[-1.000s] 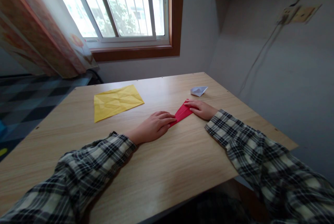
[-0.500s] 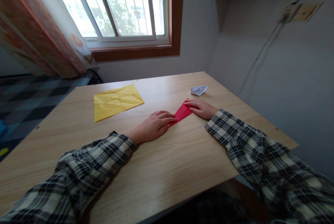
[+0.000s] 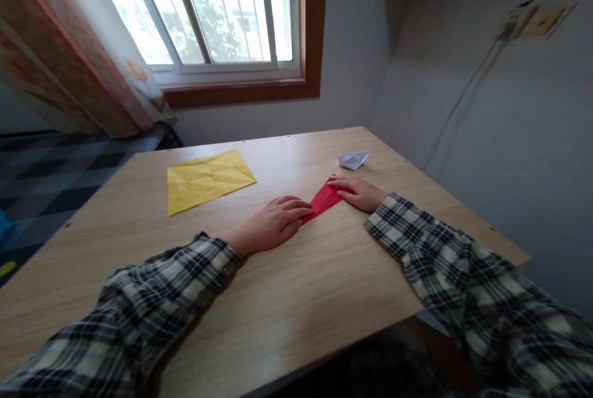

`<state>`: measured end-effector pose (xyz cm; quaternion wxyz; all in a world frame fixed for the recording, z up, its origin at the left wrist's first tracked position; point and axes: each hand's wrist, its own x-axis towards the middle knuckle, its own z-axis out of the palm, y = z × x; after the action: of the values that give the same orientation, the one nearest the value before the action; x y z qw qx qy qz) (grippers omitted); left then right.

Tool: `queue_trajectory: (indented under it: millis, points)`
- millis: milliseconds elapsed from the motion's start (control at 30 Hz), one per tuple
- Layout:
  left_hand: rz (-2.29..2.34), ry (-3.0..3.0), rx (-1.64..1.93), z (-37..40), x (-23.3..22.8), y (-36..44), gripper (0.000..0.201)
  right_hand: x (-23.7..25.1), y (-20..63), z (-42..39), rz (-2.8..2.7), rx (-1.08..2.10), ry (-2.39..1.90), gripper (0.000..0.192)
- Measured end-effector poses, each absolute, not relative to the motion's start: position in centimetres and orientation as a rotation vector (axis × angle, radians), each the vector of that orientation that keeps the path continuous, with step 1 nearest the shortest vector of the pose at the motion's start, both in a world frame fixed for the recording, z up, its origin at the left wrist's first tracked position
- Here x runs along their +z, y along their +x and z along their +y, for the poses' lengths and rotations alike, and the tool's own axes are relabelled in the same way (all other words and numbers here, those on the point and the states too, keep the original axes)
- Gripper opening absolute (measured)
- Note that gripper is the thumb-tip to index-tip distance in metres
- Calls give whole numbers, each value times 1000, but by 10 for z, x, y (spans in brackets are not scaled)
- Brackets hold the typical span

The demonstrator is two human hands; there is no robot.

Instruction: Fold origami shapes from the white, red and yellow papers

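A folded piece of red paper [image 3: 325, 199] lies slanted on the wooden table, narrow and creased along its length. My left hand [image 3: 273, 224] rests over its near-left end, fingers stretched out and laid flat on it, so that end is partly hidden. At the far-right end, the fingertips of my right hand [image 3: 359, 192] press down on the paper, with the fingers stretched out. Just beyond my right hand sits a small white folded-paper boat [image 3: 354, 160], touched by neither hand.
A creased yellow paper sheet [image 3: 208, 180] lies at the table's back left. Behind the wooden table [image 3: 296, 311] are a window [image 3: 222, 15] and a curtain [image 3: 69, 46]. A cord hangs from a wall socket [image 3: 535, 21] at the right.
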<state>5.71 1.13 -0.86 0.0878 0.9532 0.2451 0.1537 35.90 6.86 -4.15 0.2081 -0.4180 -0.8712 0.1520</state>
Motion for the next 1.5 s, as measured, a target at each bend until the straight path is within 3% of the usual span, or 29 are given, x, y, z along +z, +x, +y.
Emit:
queue_trajectory:
  millis: [433, 900, 1500]
  points:
    - [738, 2842, 446, 12, -9, 57, 39, -43, 360, 70, -2426, 409, -1129, 43]
    - [736, 2837, 448, 16, -14, 55, 39, -41, 338, 49, -2533, 132, -1080, 41]
    - [780, 2861, 540, 18, -19, 54, 32, -27, 329, 36, -2496, 131, -938, 17]
